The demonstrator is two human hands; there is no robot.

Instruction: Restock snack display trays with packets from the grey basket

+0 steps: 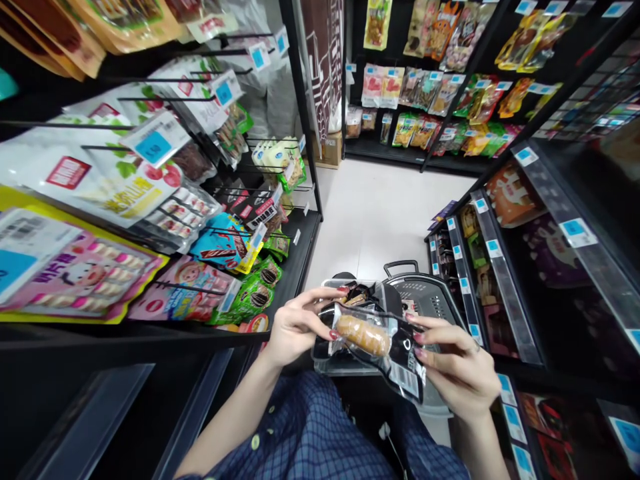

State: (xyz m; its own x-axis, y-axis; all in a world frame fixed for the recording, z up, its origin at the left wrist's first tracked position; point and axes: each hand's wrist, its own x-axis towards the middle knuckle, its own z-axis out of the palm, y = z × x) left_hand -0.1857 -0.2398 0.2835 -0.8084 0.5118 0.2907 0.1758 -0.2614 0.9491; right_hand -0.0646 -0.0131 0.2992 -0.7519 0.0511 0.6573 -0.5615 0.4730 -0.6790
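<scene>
The left hand (pixel 295 328) pinches one end of a packet (pixel 367 335); the right hand (pixel 457 365) grips the other. The packet tilts above a tub (pixel 327 366), with a basket (pixel 434 298) just beside.

Pale, light-reflecting floor (pixel 343 213) of a narrow aisle. Left: black metal rack (pixel 306 250) with thin wire hooks; right: black tiered shelves (pixel 583 177); rear: black wall shelving (pixel 385 154) beside a brown, white-printed hanging panel (pixel 325 67).
</scene>
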